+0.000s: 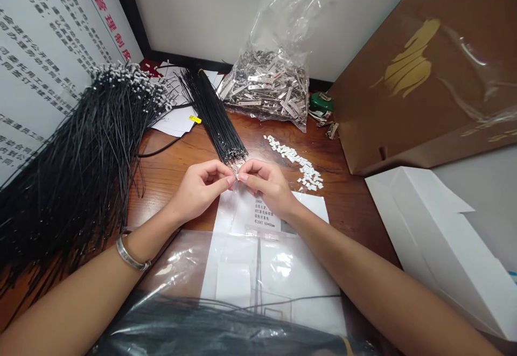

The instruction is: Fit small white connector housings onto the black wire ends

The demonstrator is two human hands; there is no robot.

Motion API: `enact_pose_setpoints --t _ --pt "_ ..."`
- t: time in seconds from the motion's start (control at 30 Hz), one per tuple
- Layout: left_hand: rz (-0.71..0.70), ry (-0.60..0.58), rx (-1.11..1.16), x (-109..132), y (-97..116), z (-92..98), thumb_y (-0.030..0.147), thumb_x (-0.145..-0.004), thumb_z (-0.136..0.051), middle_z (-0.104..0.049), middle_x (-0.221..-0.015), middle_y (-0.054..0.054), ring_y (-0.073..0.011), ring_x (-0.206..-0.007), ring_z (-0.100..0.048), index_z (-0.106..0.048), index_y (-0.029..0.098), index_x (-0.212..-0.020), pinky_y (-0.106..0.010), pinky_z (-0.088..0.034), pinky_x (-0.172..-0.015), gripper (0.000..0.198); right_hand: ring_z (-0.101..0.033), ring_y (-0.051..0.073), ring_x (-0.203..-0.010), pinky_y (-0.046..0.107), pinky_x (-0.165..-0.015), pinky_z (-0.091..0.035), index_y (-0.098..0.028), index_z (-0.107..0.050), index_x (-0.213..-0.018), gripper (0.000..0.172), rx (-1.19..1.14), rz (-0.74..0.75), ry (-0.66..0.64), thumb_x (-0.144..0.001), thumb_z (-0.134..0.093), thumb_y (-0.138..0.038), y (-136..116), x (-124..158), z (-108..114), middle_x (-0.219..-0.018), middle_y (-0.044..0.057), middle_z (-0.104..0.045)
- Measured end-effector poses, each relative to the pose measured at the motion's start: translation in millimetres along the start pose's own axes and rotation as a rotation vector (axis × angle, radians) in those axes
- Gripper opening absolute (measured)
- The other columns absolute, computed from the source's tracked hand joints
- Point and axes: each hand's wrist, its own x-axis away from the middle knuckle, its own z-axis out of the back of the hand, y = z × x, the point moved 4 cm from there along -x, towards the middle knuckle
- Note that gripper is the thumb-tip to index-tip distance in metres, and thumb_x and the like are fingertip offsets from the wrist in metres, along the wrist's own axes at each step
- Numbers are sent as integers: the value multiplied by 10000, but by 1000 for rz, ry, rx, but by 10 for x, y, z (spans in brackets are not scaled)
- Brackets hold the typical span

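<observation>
My left hand [204, 186] and my right hand [270, 186] meet at the near end of a bundle of black wires [218, 119]. Thumb and forefinger are pinched together on each hand, nearly touching the other's. Between them are thin, shiny wire ends [236, 168], at the tips of the bundle; which strands each hand grips is too small to tell. Under the hands lie a clear plastic bag and a printed label [265, 217] on white paper [230, 237]. To the right of my right hand small white plastic pieces [309, 175] are scattered on the wooden table [278, 175].
A big heap of black wires with white connectors [100, 113] fills the left side. At the back stand a clear bag of metal parts [269, 86] and a green tape measure [321, 102]. A brown box [388, 119] and white carton [440, 243] border the right. Bagged black wires [226, 326] lie nearest me.
</observation>
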Motion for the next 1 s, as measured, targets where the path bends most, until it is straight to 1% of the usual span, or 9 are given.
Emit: enact_pose_setpoints --t 0.17,0.33,0.43,0.63,0.83,1.0 --pt "25 -28 16 9 -13 0 241 -766 -666 -621 -615 9 -90 -539 -501 -626 149 -709 -221 -388 -536 116 -389 66 -479 240 -457 -249 -166 -590 -662 201 -10 24 -44 -712 -712 -316 -2 -8 16 -576 -39 -534" --pt "77 -57 25 16 -39 13 281 -724 -698 -608 -587 -1 -97 -535 -490 -616 137 -675 -228 -364 -535 173 -362 64 -480 241 -467 -235 -164 -587 -670 209 10 23 -130 -731 -709 -324 8 -9 31 -573 -41 -517" --pt "98 -56 8 25 -60 26 282 -720 -689 -579 -561 7 -92 -517 -461 -596 138 -657 -227 -339 -519 183 -350 69 -494 240 -474 -228 -168 -570 -673 232 42 6 -155 -737 -703 -347 24 -4 31 -587 -38 -502" --pt "101 -25 -18 26 -78 26 292 -708 -686 -524 -549 26 -87 -508 -426 -580 141 -648 -223 -315 -499 194 -360 93 -541 242 -494 -255 -183 -549 -675 249 156 13 -107 -734 -686 -384 21 9 18 -589 -34 -469" --pt "105 13 -46 18 -103 18 309 -704 -698 -529 -563 24 -90 -515 -435 -576 145 -649 -226 -324 -502 211 -373 95 -536 243 -490 -265 -181 -550 -675 234 202 1 -63 -732 -675 -370 6 18 11 -592 -28 -482" --pt "82 13 -83 28 -122 14 298 -724 -697 -555 -581 17 -90 -530 -454 -595 141 -659 -224 -337 -510 198 -369 90 -517 241 -479 -260 -178 -554 -675 236 219 -2 -54 -727 -689 -365 8 14 11 -574 -34 -479"
